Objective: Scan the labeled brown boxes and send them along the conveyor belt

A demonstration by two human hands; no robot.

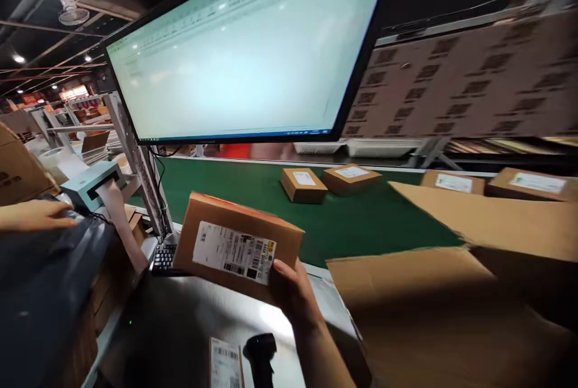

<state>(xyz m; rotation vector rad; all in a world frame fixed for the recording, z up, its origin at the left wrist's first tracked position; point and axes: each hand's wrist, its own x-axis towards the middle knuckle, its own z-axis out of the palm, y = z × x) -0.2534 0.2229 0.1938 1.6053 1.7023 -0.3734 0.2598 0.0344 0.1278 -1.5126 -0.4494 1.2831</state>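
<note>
My right hand (295, 288) grips a brown cardboard box (185, 243) by its right end, thumb on the front face. A white shipping label (235, 251) with barcodes covers much of that face. The box is tilted and held above the metal worktable. Off at the left edge, my left hand (36, 216) is stretched out with its fingers extended over a dark plastic sheet or bag (40, 279). Just beyond it stands a light-blue label printer (93, 186) with a pale strip hanging from its front.
A large monitor (244, 56) hangs above a green conveyor belt (217, 177) carrying several labelled boxes. A big open carton (415, 291) stands at the right. On the metal table (171, 328) lie a barcode scanner (262, 358), a labelled box (226, 364) and a keyboard (163, 257).
</note>
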